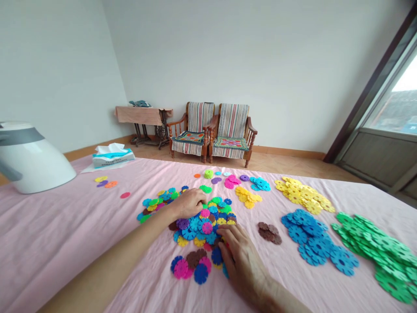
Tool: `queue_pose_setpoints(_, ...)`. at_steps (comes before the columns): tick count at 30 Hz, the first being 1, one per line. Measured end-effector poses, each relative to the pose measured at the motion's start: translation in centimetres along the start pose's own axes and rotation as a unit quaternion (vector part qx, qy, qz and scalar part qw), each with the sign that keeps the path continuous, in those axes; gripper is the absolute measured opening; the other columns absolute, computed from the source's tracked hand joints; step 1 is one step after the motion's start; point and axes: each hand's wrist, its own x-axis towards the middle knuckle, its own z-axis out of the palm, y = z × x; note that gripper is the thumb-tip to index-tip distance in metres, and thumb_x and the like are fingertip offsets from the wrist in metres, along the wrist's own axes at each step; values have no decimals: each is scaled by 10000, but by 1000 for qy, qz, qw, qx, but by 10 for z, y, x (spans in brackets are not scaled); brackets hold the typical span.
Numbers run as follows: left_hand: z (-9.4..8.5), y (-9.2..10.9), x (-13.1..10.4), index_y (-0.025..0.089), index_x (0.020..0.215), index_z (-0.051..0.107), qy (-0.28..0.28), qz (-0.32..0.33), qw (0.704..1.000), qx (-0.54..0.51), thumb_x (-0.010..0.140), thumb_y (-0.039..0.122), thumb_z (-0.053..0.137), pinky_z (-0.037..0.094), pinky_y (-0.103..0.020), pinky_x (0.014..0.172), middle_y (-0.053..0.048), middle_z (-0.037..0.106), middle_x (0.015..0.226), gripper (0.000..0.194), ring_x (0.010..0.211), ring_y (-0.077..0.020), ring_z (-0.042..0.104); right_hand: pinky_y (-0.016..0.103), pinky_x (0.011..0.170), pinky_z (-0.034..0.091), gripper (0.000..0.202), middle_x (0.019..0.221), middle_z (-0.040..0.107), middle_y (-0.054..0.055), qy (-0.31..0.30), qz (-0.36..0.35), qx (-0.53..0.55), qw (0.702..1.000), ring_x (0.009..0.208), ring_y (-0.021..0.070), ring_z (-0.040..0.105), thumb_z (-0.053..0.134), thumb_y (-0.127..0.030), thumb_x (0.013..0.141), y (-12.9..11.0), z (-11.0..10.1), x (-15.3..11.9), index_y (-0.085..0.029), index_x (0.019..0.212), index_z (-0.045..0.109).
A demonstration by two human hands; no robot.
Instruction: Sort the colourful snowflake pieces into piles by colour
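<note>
A mixed pile of notched plastic snowflake discs (195, 228) in many colours lies on the pink tablecloth before me. Over its far side is my left hand (190, 203), fingers curled down and closed among the discs. Whatever they pinch is hidden, though a green disc shows just beside the fingertips. My right hand (243, 256) rests at the pile's right edge with fingers apart, touching discs there; a bit of red shows between thumb and fingers. Nearer to me, a small cluster of blue, pink and brown discs (195, 260) lies between my forearms.
Sorted heaps spread to the right: brown (269, 233), blue (314, 239), green (374, 248) and yellow (302, 194) discs. Smaller groups lie along the far edge. A white kettle (39, 161) and a tissue box (113, 157) stand left. Two wooden armchairs (231, 130) are beyond the table.
</note>
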Motion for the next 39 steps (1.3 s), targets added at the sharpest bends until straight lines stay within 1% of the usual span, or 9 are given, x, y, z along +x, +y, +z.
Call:
queue_pose_setpoints(3, -12, -6, -1, 239, 715, 742, -32, -8, 999, -21, 637, 67, 499, 474, -188, 708, 31, 718, 741, 307, 720, -140, 653, 375, 862, 474, 238, 1062, 612, 86, -9, 7, 7, 1000, 982, 211, 553, 416, -98, 881, 1, 1, 0, -196, 1032, 571)
queue_pose_setpoints(5, -14, -12, 5, 227, 723, 744, -17, -37, 999, -23, 653, 72, 474, 478, -191, 692, 26, 725, 733, 319, 702, -142, 656, 372, 862, 474, 232, 1066, 610, 87, -10, 10, 9, 1000, 986, 211, 551, 415, -101, 883, 1, 0, -1, -195, 1027, 571)
queue_pose_setpoints(11, 1, -34, 19, 183, 866, 738, 72, -126, 989, -4, 689, 98, 488, 456, -339, 879, -88, 719, 962, 318, 967, -256, 630, 371, 854, 476, 242, 1055, 614, 81, -7, 2, 0, 1000, 977, 209, 554, 423, -92, 877, 0, -2, 0, -195, 1039, 571)
queue_pose_setpoints(14, 2, -40, 12, 214, 814, 744, 59, -120, 991, -26, 687, 88, 474, 463, -321, 869, -58, 728, 916, 324, 936, -234, 642, 369, 851, 476, 255, 1054, 614, 78, -5, 4, -6, 1000, 978, 210, 554, 429, -84, 871, 1, -1, 0, -202, 1047, 570)
queue_pose_setpoints(20, -12, -35, -7, 250, 686, 747, 20, -81, 992, -98, 592, 48, 447, 495, -190, 730, 35, 738, 751, 373, 752, -146, 675, 369, 852, 473, 240, 1048, 615, 80, -5, 4, -2, 1000, 972, 210, 556, 434, -90, 870, 1, -1, 1, -201, 1029, 576)
queue_pose_setpoints(24, -9, -24, -15, 220, 852, 739, 132, -134, 976, -111, 693, 93, 428, 505, -227, 799, -3, 746, 925, 372, 891, -165, 676, 362, 818, 474, 223, 990, 617, 78, 6, 11, -5, 1000, 932, 207, 559, 414, -99, 884, 0, -4, 1, -196, 973, 595)
queue_pose_setpoints(29, 9, -16, -32, 156, 968, 667, 309, -242, 915, -95, 804, 151, 344, 521, -319, 834, -80, 724, 996, 363, 949, -202, 669, 356, 795, 464, 228, 938, 604, 61, 12, 21, 1, 1000, 897, 199, 547, 411, -119, 898, 2, -5, 0, -209, 960, 611)
queue_pose_setpoints(32, 14, -19, -44, 177, 893, 665, 347, -254, 898, -94, 788, 172, 386, 529, -318, 824, -61, 732, 937, 298, 901, -201, 679, 358, 806, 456, 223, 941, 601, 61, 9, 22, 8, 1000, 905, 198, 536, 406, -122, 901, 2, -4, -1, -204, 941, 610)
queue_pose_setpoints(39, 11, -23, -54, 191, 812, 665, 363, -230, 898, -96, 743, 191, 432, 523, -337, 825, -48, 730, 868, 243, 853, -218, 677, 357, 801, 448, 181, 946, 606, 56, 4, 60, 2, 998, 913, 205, 533, 477, -108, 854, 5, -3, 2, -202, 928, 612)
